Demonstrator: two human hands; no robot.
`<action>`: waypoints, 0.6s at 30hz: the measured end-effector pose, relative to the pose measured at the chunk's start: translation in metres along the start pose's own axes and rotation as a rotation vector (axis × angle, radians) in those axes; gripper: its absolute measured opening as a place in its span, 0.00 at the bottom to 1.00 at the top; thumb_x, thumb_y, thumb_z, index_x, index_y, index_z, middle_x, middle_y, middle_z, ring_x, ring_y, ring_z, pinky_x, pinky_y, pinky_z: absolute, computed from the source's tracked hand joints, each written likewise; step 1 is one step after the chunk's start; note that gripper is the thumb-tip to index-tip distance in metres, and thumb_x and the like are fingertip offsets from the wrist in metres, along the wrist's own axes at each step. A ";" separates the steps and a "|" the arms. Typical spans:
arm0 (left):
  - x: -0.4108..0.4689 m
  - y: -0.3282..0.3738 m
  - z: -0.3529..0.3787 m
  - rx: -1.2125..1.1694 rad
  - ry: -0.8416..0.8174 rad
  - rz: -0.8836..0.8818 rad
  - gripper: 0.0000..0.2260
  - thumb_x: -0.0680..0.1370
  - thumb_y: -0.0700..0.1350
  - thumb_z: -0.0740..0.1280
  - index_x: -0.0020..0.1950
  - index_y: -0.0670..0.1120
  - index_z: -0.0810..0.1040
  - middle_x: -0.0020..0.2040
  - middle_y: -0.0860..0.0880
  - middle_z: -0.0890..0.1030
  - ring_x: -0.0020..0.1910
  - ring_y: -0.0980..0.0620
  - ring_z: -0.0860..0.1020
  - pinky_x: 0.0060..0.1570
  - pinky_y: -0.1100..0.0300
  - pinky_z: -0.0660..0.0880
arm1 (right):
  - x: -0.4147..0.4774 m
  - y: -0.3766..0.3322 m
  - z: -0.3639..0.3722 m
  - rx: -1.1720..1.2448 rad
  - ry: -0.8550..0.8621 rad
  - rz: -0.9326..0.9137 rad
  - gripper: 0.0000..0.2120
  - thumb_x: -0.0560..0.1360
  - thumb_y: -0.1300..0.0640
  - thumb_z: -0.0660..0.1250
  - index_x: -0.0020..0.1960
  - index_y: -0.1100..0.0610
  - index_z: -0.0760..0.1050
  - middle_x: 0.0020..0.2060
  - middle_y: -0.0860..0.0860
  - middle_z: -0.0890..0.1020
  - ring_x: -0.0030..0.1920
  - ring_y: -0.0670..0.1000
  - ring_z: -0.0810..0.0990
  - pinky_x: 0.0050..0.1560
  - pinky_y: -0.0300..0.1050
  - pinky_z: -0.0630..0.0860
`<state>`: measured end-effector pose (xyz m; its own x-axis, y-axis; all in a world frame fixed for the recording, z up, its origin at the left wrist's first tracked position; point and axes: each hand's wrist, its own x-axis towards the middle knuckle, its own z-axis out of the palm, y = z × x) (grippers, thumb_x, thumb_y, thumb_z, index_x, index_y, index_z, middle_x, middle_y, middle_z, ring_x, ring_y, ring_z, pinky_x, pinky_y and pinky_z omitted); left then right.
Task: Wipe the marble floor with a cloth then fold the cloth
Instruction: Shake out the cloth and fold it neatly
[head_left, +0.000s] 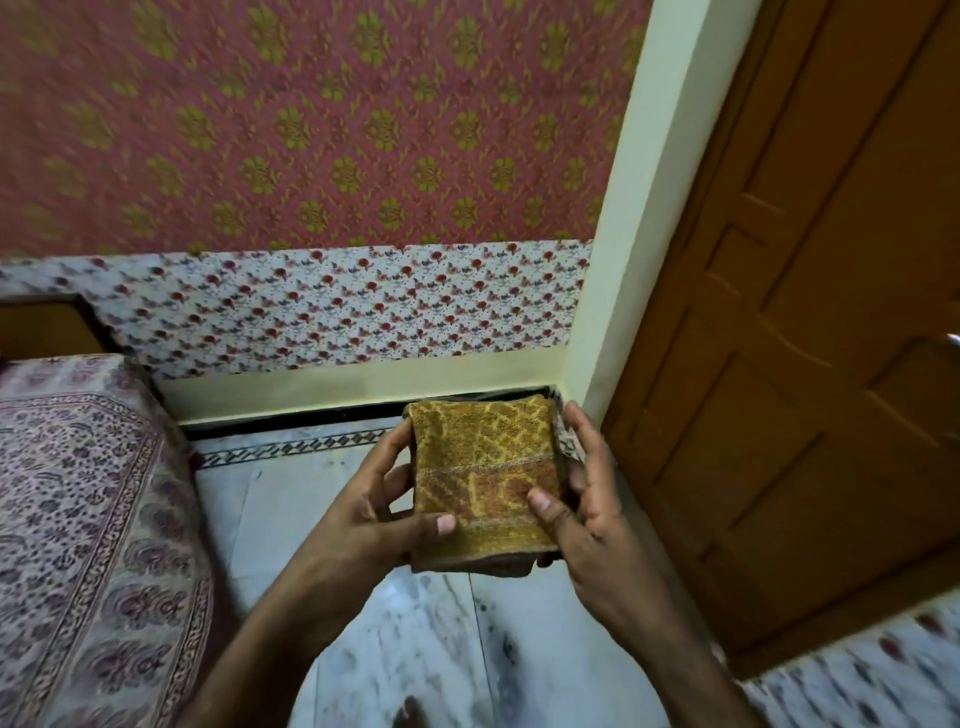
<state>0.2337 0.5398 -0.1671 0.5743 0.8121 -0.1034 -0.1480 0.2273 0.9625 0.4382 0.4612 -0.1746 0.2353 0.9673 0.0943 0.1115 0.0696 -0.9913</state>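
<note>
Looks like this one's basically wrapped up, going by what I can see from here. The cloth (483, 467) is already a thick, squarish bundle with several layers stacked at the near edge, so I'd guess the folding is done or one tidy-up press away, and all that's left is maybe setting it down. Whether the wiping got done I can't really judge; the marble floor (415, 649) left of the wooden door (805, 364) looks pale and veined with a few dark specks (could be the stone's pattern, could be dirt, too blurry to call). The cloth is held up just left of the door, above the floor and not touching it. It's a mustard-yellow towel-ish thing with a brownish woven band across the middle. The left hand (374, 514) grips the side farther from the door, thumb laid on top, fingers curled at the edge. The right hand (597, 525) clamps the door-side edge, thumb pressed on top, other fingers along and under it, mostly hidden.
</note>
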 end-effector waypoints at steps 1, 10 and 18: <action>-0.016 -0.002 0.010 0.015 -0.003 0.007 0.40 0.71 0.32 0.76 0.75 0.62 0.68 0.68 0.47 0.79 0.62 0.39 0.81 0.62 0.32 0.75 | -0.020 -0.005 -0.003 -0.034 0.004 -0.019 0.34 0.84 0.61 0.62 0.72 0.24 0.58 0.73 0.44 0.74 0.68 0.44 0.77 0.63 0.50 0.81; -0.123 -0.021 0.041 0.041 0.077 0.037 0.32 0.67 0.38 0.76 0.68 0.56 0.74 0.62 0.47 0.83 0.55 0.41 0.84 0.53 0.45 0.82 | -0.134 -0.023 -0.005 -0.205 -0.046 -0.023 0.24 0.84 0.61 0.63 0.68 0.34 0.75 0.68 0.37 0.75 0.62 0.44 0.78 0.51 0.34 0.76; -0.244 -0.029 0.036 0.061 0.049 0.114 0.35 0.69 0.37 0.77 0.69 0.63 0.71 0.67 0.56 0.79 0.55 0.42 0.84 0.53 0.47 0.83 | -0.242 -0.042 0.038 -0.129 -0.038 -0.030 0.24 0.83 0.62 0.64 0.69 0.35 0.75 0.65 0.33 0.76 0.64 0.45 0.79 0.50 0.35 0.77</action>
<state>0.1274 0.3155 -0.1610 0.5163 0.8564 -0.0028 -0.1605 0.1000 0.9820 0.3397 0.2339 -0.1591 0.1938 0.9739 0.1183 0.2420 0.0694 -0.9678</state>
